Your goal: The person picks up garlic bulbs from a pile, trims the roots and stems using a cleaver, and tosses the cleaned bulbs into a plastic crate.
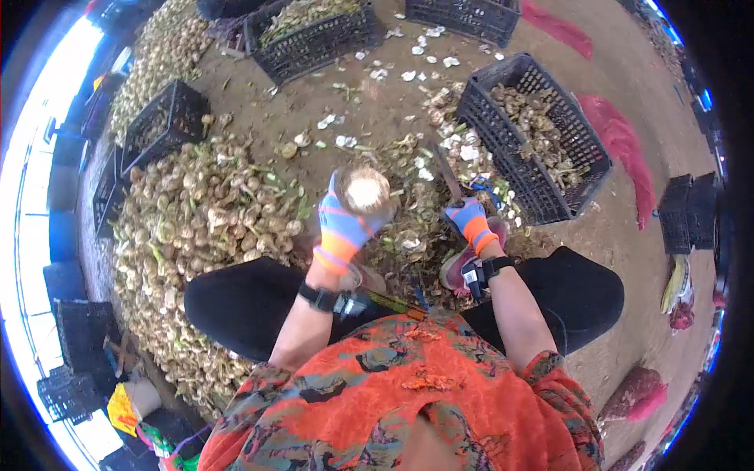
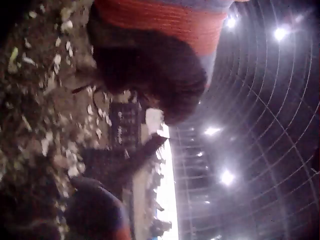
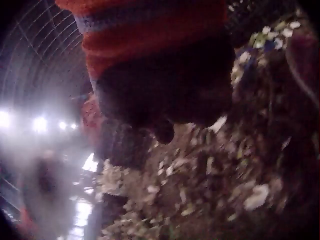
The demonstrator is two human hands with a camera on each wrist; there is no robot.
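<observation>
My left hand (image 1: 345, 224), in a striped blue and orange glove with a dark palm, grips a pale round garlic bulb (image 1: 367, 191) in front of me. In the head view the bulb's top is bright with glare. To its right, my right hand (image 1: 471, 222), gloved the same way, holds a knife (image 1: 448, 174) whose dark blade points forward and away from me. The left wrist view shows the blade (image 2: 145, 152) angled up toward the left hand, apart from it. In the right wrist view the dark glove palm (image 3: 165, 82) is curled.
A large heap of garlic bulbs (image 1: 212, 212) lies at my left. A black crate (image 1: 542, 141) with garlic stands front right, and another crate (image 1: 314, 47) farther forward. Garlic scraps and stalks (image 1: 412, 235) litter the ground between my shoes. Pink net sacks (image 1: 616, 141) lie right.
</observation>
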